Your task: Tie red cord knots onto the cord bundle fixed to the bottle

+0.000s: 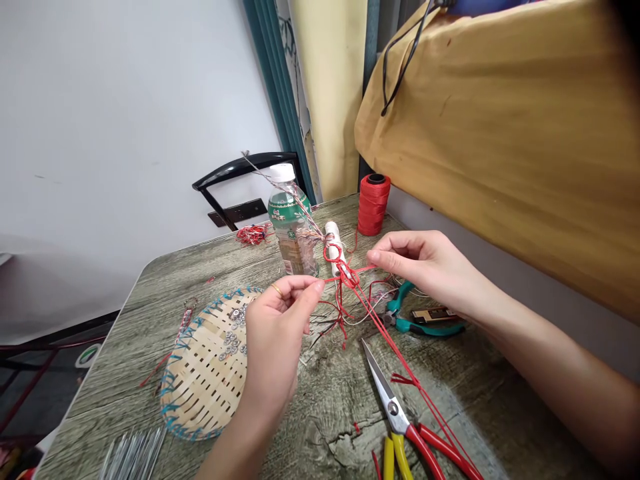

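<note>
Between my hands runs a thin red cord [367, 268], pulled out to both sides of a knotted loop [349, 275]. My left hand [285, 313] pinches one end between thumb and forefinger. The other end is pinched by my right hand [417, 260] in the same way. A red ring of cord [332, 253] joins the knot to a white roll [335, 233] behind it. Two long red strands [395, 347] stretch from the knot down toward the front edge. Loose red and white threads [341, 313] hang under the knot.
Scissors [395, 407] with red handles lie in front, beside yellow handles [395, 457]. Green-handled pliers [425, 328] rest at right. A woven tray [205, 373] holds small metal pieces. A bottle [293, 233] and a red thread spool [374, 205] stand behind; metal rods [133, 457] lie front left.
</note>
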`<state>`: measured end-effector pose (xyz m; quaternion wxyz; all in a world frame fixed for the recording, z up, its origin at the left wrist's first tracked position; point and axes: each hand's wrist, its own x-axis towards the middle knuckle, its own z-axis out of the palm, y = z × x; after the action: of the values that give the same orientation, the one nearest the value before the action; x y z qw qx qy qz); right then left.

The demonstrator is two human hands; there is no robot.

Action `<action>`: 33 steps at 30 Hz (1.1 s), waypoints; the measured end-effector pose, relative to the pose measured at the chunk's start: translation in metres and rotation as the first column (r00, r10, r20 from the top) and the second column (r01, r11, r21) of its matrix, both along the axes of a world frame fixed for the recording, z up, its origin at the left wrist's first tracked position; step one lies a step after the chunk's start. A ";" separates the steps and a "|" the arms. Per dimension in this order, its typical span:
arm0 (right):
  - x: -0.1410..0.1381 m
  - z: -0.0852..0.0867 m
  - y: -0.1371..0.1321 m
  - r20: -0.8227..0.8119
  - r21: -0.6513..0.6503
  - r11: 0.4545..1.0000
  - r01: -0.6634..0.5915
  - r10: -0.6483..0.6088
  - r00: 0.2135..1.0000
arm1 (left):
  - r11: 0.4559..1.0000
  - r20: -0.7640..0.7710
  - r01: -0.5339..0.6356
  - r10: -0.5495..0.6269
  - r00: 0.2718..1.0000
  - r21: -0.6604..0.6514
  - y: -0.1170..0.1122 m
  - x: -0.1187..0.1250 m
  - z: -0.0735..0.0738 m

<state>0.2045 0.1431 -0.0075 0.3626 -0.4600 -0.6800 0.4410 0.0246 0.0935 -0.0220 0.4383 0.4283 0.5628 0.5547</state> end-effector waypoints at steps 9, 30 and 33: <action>0.000 0.001 0.003 -0.108 -0.096 0.970 -0.225 0.215 0.971 | 0.994 -0.289 0.096 -0.077 0.954 0.052 0.006 0.007 0.000; 0.005 -0.010 0.011 -0.036 -0.153 0.978 -0.139 0.136 0.990 | 0.996 -0.371 0.087 -0.080 0.925 0.001 0.005 0.008 -0.005; 0.012 -0.008 0.013 -0.003 -0.192 0.963 -0.190 0.193 0.981 | 0.993 -0.391 0.107 -0.116 0.913 -0.044 0.003 0.007 -0.003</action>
<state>0.2160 0.1562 -0.0151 0.2669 -0.4281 -0.6788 0.5336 0.0314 0.0962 -0.0248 0.3519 0.5575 0.6201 0.4254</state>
